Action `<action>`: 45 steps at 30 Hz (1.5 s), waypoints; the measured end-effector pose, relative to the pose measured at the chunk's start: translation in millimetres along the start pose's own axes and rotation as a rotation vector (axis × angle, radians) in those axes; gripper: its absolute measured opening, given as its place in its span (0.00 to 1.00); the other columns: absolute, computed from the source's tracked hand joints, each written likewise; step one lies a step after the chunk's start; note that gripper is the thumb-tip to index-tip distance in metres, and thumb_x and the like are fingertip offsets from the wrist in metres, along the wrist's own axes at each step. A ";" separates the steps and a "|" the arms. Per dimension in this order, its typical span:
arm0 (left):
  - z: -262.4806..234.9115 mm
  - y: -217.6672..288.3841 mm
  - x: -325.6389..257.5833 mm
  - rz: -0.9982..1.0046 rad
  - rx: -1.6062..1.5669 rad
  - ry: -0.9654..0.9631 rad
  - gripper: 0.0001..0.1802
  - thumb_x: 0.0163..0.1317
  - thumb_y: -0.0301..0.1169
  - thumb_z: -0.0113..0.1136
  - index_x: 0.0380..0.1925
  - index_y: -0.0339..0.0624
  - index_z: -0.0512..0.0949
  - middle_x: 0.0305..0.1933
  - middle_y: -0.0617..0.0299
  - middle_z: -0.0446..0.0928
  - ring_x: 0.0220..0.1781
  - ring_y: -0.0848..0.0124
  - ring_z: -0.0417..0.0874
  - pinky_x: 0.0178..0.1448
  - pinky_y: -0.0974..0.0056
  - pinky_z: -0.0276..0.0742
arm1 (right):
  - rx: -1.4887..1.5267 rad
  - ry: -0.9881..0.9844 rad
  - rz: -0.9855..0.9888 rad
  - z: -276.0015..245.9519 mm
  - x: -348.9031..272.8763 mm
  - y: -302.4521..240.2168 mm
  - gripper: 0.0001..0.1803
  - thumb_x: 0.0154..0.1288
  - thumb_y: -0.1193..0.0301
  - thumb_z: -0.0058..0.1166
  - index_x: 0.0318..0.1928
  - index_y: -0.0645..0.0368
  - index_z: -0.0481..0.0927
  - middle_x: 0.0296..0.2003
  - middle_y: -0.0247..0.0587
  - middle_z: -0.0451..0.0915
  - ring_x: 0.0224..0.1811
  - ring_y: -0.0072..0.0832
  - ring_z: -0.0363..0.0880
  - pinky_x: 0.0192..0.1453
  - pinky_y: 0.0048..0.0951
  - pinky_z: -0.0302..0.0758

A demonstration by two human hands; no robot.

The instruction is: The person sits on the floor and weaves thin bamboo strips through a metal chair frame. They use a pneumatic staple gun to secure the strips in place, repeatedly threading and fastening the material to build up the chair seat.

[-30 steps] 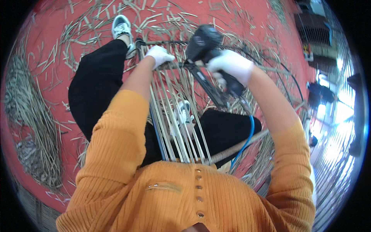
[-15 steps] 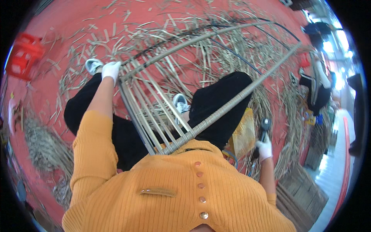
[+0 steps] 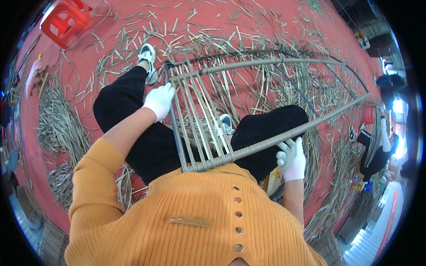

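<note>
A frame (image 3: 262,144) of wrapped rails and pale slats, like part of a woven chair, lies slanting across my lap. Its thick near rail is bound closely with grey-brown strip. Several pale slats (image 3: 205,113) run across its left end. My left hand (image 3: 160,101), in a white glove, is closed on the frame's left side, close to the slat ends. Below the near rail, my right hand (image 3: 291,160), gloved too, has its fingers apart and slightly bent. Its fingertips are at the underside of that rail; whether they press on it, I cannot tell.
Loose cut strips (image 3: 248,40) litter the red floor (image 3: 128,17) beyond the frame. A bundle of strips (image 3: 62,128) lies at the left, and a red plastic stool (image 3: 66,22) stands at the far left. Another person (image 3: 375,146) sits at the right.
My right hand has let go of a dark hand tool and come up to the near rail. My left hand has slid nearer along the frame's left side. The view has shifted.
</note>
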State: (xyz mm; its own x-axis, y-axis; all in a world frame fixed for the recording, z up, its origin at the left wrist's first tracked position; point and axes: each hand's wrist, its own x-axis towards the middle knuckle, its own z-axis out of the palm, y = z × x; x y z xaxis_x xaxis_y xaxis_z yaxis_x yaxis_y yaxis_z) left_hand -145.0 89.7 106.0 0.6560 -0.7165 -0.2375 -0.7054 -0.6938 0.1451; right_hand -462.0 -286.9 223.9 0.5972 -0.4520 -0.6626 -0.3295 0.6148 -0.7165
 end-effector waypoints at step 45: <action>-114.2 -196.3 25.1 -0.508 -1.407 1.067 0.19 0.71 0.36 0.61 0.57 0.37 0.81 0.56 0.61 0.83 0.56 0.74 0.80 0.54 0.68 0.75 | 0.141 -0.102 0.072 278.6 97.2 -35.4 0.18 0.73 0.52 0.58 0.32 0.49 0.74 0.24 0.32 0.74 0.21 0.25 0.73 0.23 0.29 0.72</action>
State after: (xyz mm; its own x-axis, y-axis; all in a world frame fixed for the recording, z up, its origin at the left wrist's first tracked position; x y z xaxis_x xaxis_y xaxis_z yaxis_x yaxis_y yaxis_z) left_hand 40.6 199.7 181.3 0.9761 0.2120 0.0472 -0.0549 0.0309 0.9980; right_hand -188.6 -172.6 245.7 0.6494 -0.3403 -0.6800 -0.2723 0.7309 -0.6258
